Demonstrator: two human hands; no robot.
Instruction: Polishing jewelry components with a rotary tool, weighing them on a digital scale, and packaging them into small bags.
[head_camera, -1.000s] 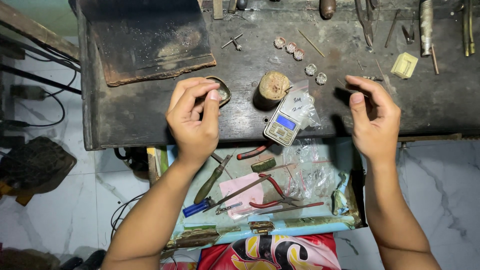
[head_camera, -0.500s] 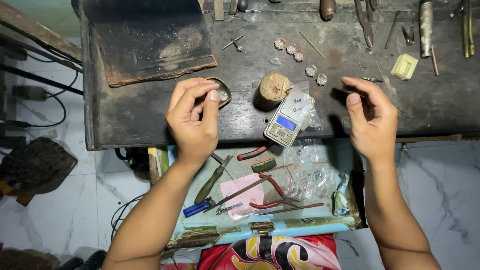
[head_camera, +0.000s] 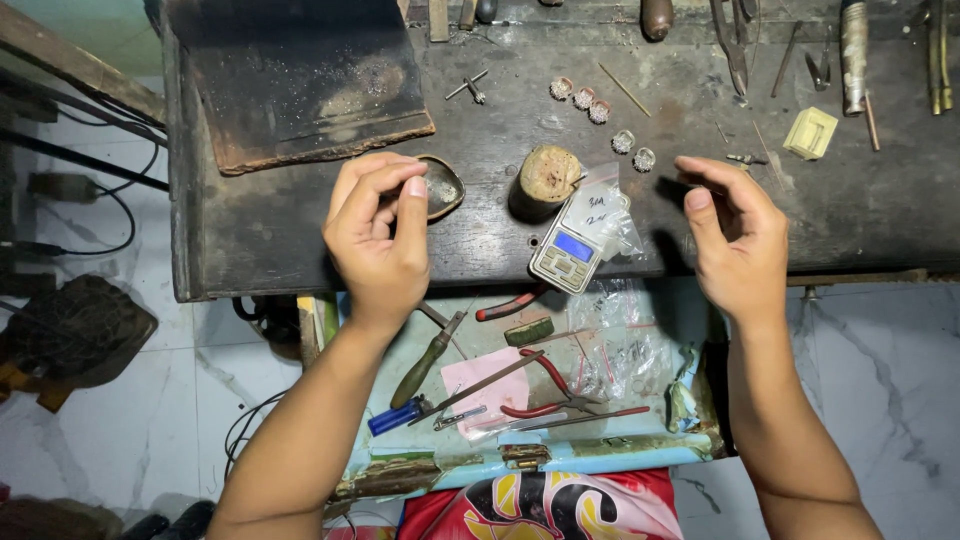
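While both of your hands hover over the dark bench (head_camera: 300, 250), little has shifted from a second ago: the left hand (head_camera: 378, 235) sits in the same spot, and the right hand (head_camera: 735, 235) has edged only slightly, its fingers a touch more uncurled than before.

Left hand: fingers curled, thumb and forefinger pressed tip to tip just in front of the small dish (head_camera: 440, 188). Whether anything sits between those tips you cannot tell; nothing shows. The hand hides part of the dish rim.

Right hand: fingers loosely bent, thumb and forefinger apart, holding nothing visible. It hangs near the two small rings (head_camera: 633, 150), with three more rings (head_camera: 583, 97) further back on the bench.

Between the hands: a round wooden stub (head_camera: 547, 178) stands upright, touching a clear bag (head_camera: 600, 205) that lies partly over the pocket scale (head_camera: 567, 255). The scale's screen is lit blue.

Below the bench edge, the tray (head_camera: 640, 450) holds red pliers (head_camera: 545, 390), a green-handled screwdriver (head_camera: 428, 358) and a blue-handled tool (head_camera: 395, 415), all untouched and unmoved across the three frames.

Judgement: with so little motion, the hands look to be in a pause or a fine-handling phase at the dish, not a reach or a carry. The scale and rings have not been disturbed.
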